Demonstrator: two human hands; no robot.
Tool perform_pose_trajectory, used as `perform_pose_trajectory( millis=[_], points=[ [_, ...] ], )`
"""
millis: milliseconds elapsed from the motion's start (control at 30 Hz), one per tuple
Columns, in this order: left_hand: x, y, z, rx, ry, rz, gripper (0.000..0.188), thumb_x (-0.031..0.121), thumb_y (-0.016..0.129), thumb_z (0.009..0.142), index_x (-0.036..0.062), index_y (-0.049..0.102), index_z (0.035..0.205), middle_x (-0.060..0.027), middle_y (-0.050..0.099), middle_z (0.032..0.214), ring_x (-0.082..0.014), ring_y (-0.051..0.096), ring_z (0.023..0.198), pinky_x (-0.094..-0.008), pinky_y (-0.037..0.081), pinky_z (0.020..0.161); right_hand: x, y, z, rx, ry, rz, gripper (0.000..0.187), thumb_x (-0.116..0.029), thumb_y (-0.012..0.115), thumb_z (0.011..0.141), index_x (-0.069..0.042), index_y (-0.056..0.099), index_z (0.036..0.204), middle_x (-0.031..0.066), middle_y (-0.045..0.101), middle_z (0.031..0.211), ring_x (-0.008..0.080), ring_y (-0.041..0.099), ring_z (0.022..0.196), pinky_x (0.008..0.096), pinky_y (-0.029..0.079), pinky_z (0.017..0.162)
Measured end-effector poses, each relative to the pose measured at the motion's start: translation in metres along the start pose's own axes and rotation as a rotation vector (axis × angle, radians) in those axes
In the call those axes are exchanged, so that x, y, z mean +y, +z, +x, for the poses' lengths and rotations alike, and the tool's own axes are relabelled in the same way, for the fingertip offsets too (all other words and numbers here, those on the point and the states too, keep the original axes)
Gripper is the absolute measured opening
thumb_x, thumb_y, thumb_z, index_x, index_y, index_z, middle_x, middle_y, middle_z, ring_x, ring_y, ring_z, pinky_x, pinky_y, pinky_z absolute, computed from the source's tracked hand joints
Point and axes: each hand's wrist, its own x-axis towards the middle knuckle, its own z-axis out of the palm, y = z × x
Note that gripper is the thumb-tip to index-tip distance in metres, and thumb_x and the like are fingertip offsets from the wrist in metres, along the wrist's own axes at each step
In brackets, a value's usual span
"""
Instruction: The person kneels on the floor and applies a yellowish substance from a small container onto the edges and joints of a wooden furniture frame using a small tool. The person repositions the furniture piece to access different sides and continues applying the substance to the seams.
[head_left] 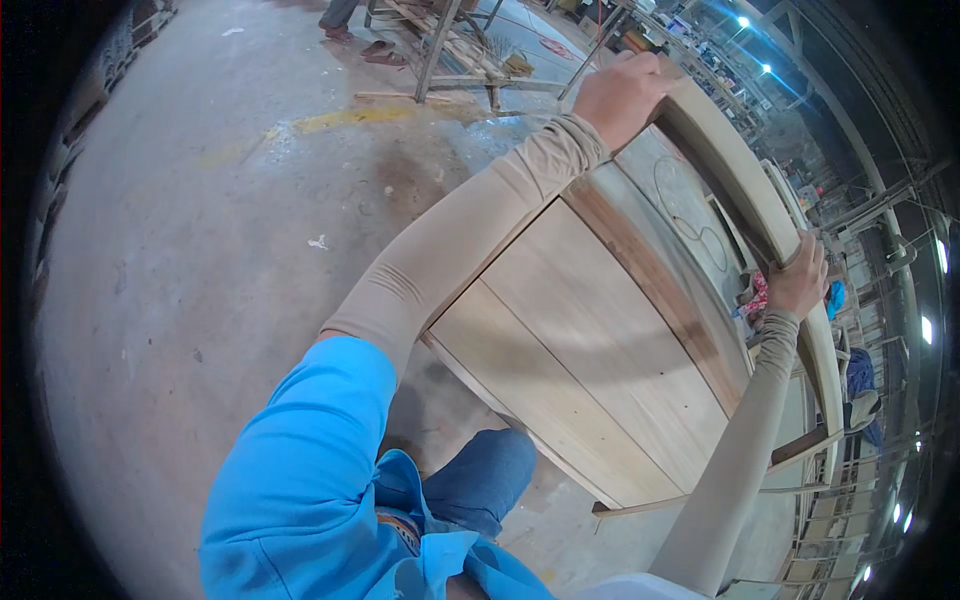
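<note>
Both of my hands hold a curved, pale wooden rail (735, 165) that arches along the top of a piece of wooden furniture, bench-like in shape. My left hand (625, 97) is closed over the rail's far end, its fingers wrapped around the edge. Lower down, toward the right, my right hand (798, 282) grips the same rail. Between my arms lies a panel of wide light planks (590, 330), tilted in view, bordered by a darker brown board (655, 285). My left forearm crosses in front of the panel's upper left corner.
A metal-legged stand (440, 50) holding wood pieces is at the top, near a yellow floor mark (345, 118). Another person's foot (338, 33) and a pair of shoes (384, 53) are beside it. A thin hose (690, 225) curls on the floor beyond the rail.
</note>
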Motion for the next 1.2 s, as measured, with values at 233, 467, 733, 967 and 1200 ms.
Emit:
perform_pose_trajectory(
  millis=[233,467,733,967,1200],
  points=[
    [-0.007,-0.006,0.011,-0.052,0.016,0.019,0.013,0.017,0.063,0.081,0.0174,0.071,0.09,-0.0015,0.056,0.082,-0.0227,0.058,0.085,-0.0356,0.05,0.069,0.002,0.005,-0.001,0.005,0.002,-0.018,0.063,-0.007,0.076,0.06,-0.022,0.051,0.116,0.0004,0.056,0.115,0.027,0.054,0.106,0.044,0.042,0.085],
    [-0.012,-0.013,0.001,-0.066,0.038,-0.002,0.013,0.018,0.064,0.081,0.0175,0.071,0.091,-0.0015,0.057,0.084,-0.0229,0.058,0.084,-0.036,0.05,0.07,0.004,0.003,-0.002,0.024,-0.032,-0.037,0.064,-0.011,0.079,0.06,-0.022,0.051,0.116,0.0004,0.056,0.116,0.0268,0.054,0.106,0.0444,0.042,0.085],
    [-0.004,-0.014,-0.012,-0.091,-0.01,-0.064,0.014,0.016,0.064,0.08,0.0166,0.072,0.092,-0.0019,0.058,0.081,-0.0232,0.058,0.083,-0.0353,0.049,0.071,0.002,0.001,-0.002,0.031,-0.02,-0.019,0.063,-0.01,0.079,0.059,-0.022,0.051,0.114,0.0006,0.057,0.111,0.0271,0.054,0.106,0.0439,0.042,0.085],
    [-0.009,-0.01,-0.002,-0.007,-0.04,-0.015,0.014,0.014,0.062,0.08,0.0165,0.072,0.089,-0.0025,0.057,0.081,-0.0233,0.058,0.084,-0.0353,0.05,0.07,-0.005,-0.001,-0.002,0.01,0.005,-0.01,0.063,-0.007,0.078,0.057,-0.022,0.051,0.112,0.0004,0.057,0.106,0.0265,0.053,0.107,0.0439,0.041,0.085],
    [-0.007,-0.001,0.012,-0.064,-0.016,0.135,0.012,0.017,0.06,0.081,0.0173,0.071,0.085,-0.0052,0.06,0.087,-0.0256,0.059,0.091,-0.037,0.052,0.072,-0.004,-0.002,-0.003,0.025,0.004,-0.023,0.062,-0.007,0.079,0.057,-0.022,0.053,0.111,0.0005,0.057,0.105,0.0264,0.054,0.106,0.0446,0.042,0.085]
  ],
)
